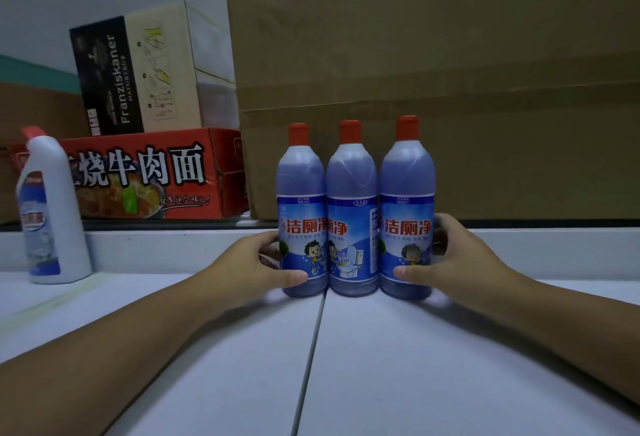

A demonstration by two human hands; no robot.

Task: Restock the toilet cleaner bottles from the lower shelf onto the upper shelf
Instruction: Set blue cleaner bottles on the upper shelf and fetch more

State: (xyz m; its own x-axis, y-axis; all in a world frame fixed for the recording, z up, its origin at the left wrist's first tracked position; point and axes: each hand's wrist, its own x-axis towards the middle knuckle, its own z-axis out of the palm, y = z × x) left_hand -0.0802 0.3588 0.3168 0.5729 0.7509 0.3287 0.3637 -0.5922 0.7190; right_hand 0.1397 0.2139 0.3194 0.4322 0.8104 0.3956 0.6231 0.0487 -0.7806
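On my feed, three blue plastic toilet cleaner bottles with red caps stand upright in a tight row on the white shelf board (381, 366), touching side to side, right where a seam splits the board into two panels. Nothing in view tells me which shelf level this is.

The left hand (273, 262) wraps the left bottle (301, 214) low on its label. I see the thumb across the front, while the fingers curl round the far side, mostly hidden. The right hand (453, 259) grips the right bottle (407, 207) the same way, thumb in front and fingers behind it. The hands are apart, with the middle bottle (351, 214) squeezed between the two they hold. The bottle bases are blurred, so I cannot tell if they sit on the board or are just lifted.

Close behind the row stands a large brown cardboard box (433, 89), cut off by the frame at the top and right. To its left lies a red printed noodle carton (149, 176) with a dark-and-cream Franziskaner carton (138, 72) on top. At far left stands a white bent-neck bottle (52, 214) with a red cap; its label is too soft to read.
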